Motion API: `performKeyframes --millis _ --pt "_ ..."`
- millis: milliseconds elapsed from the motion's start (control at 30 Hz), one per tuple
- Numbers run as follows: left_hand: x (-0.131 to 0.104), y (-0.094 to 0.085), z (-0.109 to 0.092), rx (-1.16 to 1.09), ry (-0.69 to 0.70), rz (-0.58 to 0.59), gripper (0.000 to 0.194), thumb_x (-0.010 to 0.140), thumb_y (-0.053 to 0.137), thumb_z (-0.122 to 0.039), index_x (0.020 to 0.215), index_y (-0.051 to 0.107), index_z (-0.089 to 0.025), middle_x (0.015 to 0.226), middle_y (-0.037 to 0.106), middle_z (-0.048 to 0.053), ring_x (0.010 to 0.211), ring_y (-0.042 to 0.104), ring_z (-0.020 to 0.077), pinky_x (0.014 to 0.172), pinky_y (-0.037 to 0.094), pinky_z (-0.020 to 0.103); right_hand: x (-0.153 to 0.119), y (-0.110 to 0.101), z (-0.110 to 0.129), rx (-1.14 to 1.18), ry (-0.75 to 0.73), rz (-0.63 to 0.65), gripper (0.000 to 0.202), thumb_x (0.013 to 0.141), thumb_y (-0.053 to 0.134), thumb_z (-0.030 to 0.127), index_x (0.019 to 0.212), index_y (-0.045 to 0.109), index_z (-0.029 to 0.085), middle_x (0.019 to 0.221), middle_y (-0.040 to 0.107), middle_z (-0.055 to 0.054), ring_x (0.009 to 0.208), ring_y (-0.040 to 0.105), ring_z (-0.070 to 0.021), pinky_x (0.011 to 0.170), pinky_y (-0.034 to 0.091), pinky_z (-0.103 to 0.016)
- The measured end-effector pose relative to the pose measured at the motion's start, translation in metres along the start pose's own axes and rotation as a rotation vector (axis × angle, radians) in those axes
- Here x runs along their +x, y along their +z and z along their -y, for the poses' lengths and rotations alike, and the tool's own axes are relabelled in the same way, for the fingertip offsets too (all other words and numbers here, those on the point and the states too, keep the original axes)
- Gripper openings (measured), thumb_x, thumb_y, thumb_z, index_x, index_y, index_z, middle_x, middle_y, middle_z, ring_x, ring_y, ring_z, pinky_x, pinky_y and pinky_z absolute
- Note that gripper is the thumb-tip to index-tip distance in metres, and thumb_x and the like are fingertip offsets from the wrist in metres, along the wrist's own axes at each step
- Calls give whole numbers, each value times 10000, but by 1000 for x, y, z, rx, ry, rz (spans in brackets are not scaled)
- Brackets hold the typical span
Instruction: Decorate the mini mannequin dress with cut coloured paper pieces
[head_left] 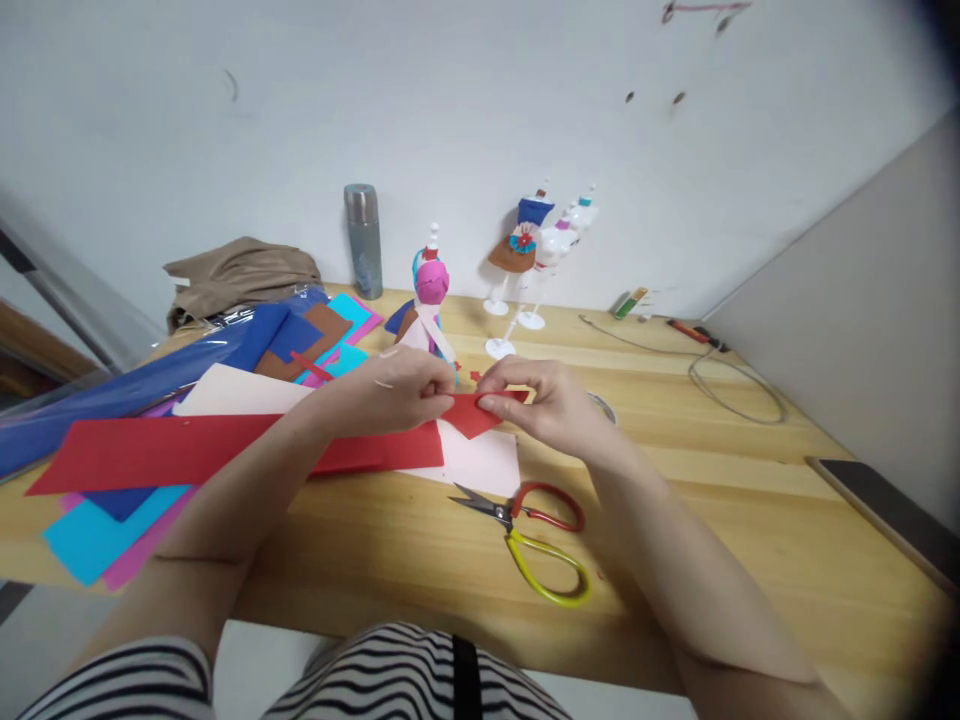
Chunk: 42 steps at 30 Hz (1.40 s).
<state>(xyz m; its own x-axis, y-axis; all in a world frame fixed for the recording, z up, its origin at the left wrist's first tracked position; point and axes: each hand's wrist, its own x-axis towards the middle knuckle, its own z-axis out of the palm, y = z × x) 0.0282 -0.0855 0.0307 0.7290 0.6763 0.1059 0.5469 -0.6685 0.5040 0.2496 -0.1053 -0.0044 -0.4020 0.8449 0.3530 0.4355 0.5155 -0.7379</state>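
Note:
My left hand (416, 388) is closed, its fingertips pinching the left end of a small red piece of thin sheet material (471, 418), paper or felt. My right hand (551, 402) pinches the same piece between thumb and fingers at its right part. The piece has a pointed lower edge. Below the left wrist lies a long red strip (161, 452), over a pale pink sheet (491, 462). Scissors (504, 512) with one red and one yellow handle rest half-open on the table in front of the hands.
Coloured sheets (116, 535) are piled on the left. Behind stand a thermos (364, 245), a pink-topped dress form (433, 283) and several white stands, one wearing a blue top (534, 212). A phone-like dark slab (889, 510) and a corded red-handled tool (688, 330) lie on the right.

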Motion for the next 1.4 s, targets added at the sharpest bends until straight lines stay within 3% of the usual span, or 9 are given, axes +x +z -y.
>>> performKeyframes --millis 200,333,500,767,933,1067,1200,1300,1400 --pt "2 -16 2 -415 -226 -88 119 798 582 -211 701 612 -150 566 574 -26 537 542 90 519 388 190 1 4 -4 343 192 21 235 743 754 433 672 712 213 646 684 2 587 574 -130 599 463 -280" --pt "7 -18 3 -559 -329 -129 131 789 652 -229 700 629 -135 492 552 -29 437 490 72 440 365 176 0 8 -2 459 313 76 223 684 812 415 664 708 218 601 648 21 536 532 -110 538 422 -253" --pt "10 -17 -2 -598 -381 -135 128 814 670 -229 738 652 -127 442 490 -55 386 419 55 386 287 172 -1 9 5 409 293 188 304 707 805 431 567 654 207 565 620 19 526 519 -107 523 421 -247" --pt "-21 -51 8 -568 -235 -462 193 890 636 -287 781 682 -134 488 503 -39 439 438 55 461 353 180 -2 -2 -4 579 341 -160 338 582 891 496 617 712 212 588 660 -1 510 527 -117 507 412 -262" --pt "-29 -59 10 -544 -209 -365 208 874 661 -309 778 711 -132 520 556 -12 465 498 74 479 409 187 3 3 -6 574 330 -226 300 599 885 474 587 708 232 559 631 2 488 488 -118 487 365 -274" --pt "-27 -55 5 -566 -185 -256 214 840 680 -316 721 701 -139 528 591 -1 464 546 91 466 450 192 2 2 -9 561 298 -281 315 602 880 479 578 690 229 537 611 10 474 476 -120 480 361 -278" --pt "-21 -42 -1 -596 -172 -220 193 826 671 -311 768 710 -131 581 641 8 475 563 87 462 459 187 0 1 -14 505 244 -319 283 690 836 451 611 683 226 560 625 13 489 499 -121 497 389 -273" --pt "-14 -20 -10 -595 -169 -220 191 814 653 -272 906 730 -124 690 705 30 532 601 94 508 486 196 -4 5 -8 295 136 -372 260 782 757 402 617 662 225 568 626 10 506 524 -137 512 410 -283" --pt "-9 6 -22 -490 -77 -303 261 819 665 -292 1016 725 -132 906 753 80 756 683 146 652 530 227 -9 10 8 -64 -61 -454 195 848 680 288 669 651 219 607 636 3 539 553 -145 541 432 -290"
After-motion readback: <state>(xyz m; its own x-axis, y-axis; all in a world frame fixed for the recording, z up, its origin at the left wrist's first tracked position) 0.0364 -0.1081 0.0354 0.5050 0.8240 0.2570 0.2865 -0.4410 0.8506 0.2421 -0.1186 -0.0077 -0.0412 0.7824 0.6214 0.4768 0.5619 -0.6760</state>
